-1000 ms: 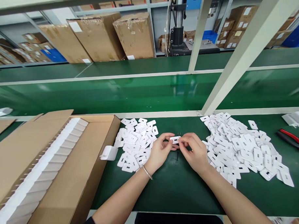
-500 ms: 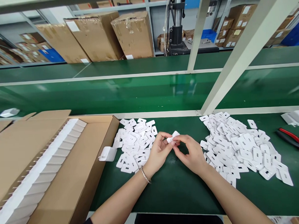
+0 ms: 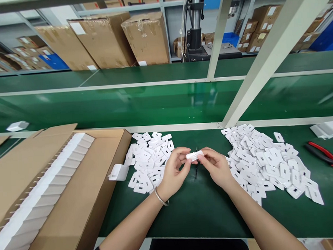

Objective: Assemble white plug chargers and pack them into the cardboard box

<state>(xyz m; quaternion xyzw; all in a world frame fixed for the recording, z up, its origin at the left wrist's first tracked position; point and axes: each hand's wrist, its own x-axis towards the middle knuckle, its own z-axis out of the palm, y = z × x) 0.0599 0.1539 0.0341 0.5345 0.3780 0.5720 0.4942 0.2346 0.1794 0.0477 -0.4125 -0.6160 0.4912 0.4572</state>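
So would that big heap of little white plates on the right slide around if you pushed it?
Probably: the white plates look thin, flat and loosely overlapped, so they'd likely scatter across the smooth green mat. Each seems light and fairly stiff; they lie flat without drooping.

white plastic plates (image 3: 268,161) heaped on a green bench (image 3: 202,207); brown carton (image 3: 84,200) of white blocks (image 3: 45,191); pliers (image 3: 324,156) with red, perhaps black, handles.
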